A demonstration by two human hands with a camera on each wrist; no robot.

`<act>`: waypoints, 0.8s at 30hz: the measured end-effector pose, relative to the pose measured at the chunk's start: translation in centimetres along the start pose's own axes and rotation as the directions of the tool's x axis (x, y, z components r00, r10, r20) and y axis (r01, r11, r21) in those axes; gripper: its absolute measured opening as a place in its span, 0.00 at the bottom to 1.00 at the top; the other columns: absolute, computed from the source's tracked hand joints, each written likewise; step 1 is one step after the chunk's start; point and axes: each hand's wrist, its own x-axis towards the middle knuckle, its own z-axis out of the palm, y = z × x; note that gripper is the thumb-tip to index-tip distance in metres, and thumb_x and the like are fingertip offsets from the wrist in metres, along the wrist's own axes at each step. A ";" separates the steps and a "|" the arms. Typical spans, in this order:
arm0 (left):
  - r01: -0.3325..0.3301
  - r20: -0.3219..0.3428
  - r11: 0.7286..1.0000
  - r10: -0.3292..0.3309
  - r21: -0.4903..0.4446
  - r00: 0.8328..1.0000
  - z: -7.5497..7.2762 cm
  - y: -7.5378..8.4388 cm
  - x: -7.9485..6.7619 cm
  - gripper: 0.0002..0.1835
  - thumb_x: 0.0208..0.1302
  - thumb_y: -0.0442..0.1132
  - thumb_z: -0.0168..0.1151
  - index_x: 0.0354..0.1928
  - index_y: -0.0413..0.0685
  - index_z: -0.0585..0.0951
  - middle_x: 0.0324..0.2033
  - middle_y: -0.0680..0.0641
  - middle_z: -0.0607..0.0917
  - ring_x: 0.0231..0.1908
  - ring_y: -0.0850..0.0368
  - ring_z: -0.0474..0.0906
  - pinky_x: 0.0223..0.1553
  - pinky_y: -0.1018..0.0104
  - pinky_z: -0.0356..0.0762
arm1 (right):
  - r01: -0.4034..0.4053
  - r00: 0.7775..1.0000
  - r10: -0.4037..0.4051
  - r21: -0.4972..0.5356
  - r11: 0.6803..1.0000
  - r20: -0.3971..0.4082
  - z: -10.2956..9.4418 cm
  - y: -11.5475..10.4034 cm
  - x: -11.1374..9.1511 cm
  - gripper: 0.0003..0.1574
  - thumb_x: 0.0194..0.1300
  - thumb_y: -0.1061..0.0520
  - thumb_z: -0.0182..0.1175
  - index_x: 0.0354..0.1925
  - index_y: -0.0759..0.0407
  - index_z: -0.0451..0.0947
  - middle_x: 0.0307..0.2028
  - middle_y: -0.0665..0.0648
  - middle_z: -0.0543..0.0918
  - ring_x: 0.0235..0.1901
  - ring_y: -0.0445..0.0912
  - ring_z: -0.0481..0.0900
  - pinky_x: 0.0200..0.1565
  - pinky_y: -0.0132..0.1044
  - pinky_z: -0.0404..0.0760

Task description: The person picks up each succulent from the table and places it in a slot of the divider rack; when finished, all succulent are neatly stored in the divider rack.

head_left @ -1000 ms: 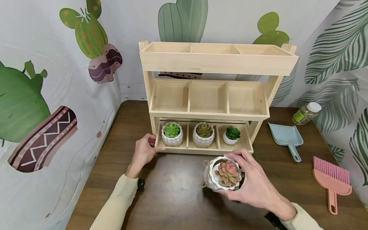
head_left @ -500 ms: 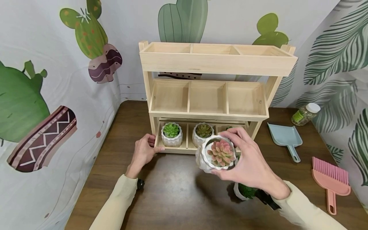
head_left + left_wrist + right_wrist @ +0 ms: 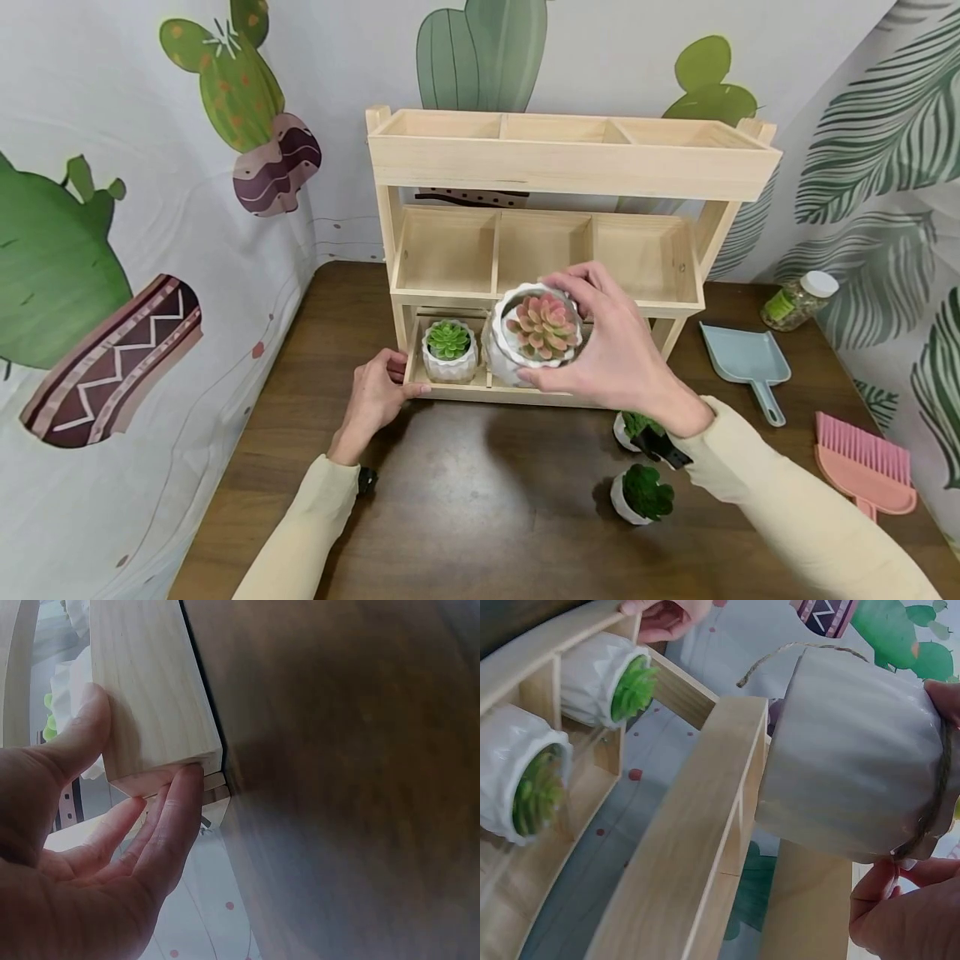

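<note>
My right hand (image 3: 615,350) grips a white scalloped pot with a pink-green succulent (image 3: 543,327), thumb and fingers on opposite sides of its rim. The pot is in the air in front of the wooden plant stand's (image 3: 573,171) lower tiers; twine circles it in the right wrist view. My left hand (image 3: 377,392) holds the left front corner of the bottom tray (image 3: 154,697), thumb on the front board, fingers on the end. A green succulent in a white pot (image 3: 450,350) sits in the tray's left compartment. The middle pot (image 3: 514,769) shows in the right wrist view, hidden from the head view.
Two small potted plants (image 3: 637,493) are on the brown table (image 3: 450,508) by my right forearm. Farther right are a blue dustpan (image 3: 746,354), a pink brush (image 3: 862,462) and a white-capped jar (image 3: 798,300). Cactus-print cloth (image 3: 247,350) covers the walls.
My right hand has carried the pink succulent pot up and leftward from over the table to the stand, uncovering the two small plants. The left hand stays on the tray corner.
</note>
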 end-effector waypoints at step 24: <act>-0.006 -0.007 1.000 0.006 -0.026 1.000 0.0 -0.2 0.1 0.28 0.55 0.41 0.88 0.54 0.40 0.84 0.44 0.39 0.93 0.46 0.46 0.91 0.42 0.61 0.87 | 0.006 0.999 -0.002 0.097 0.995 -0.043 2.7 -1.2 8.5 0.60 0.41 0.50 0.90 0.70 0.61 0.78 0.64 0.62 0.74 0.63 0.55 0.74 0.69 0.54 0.76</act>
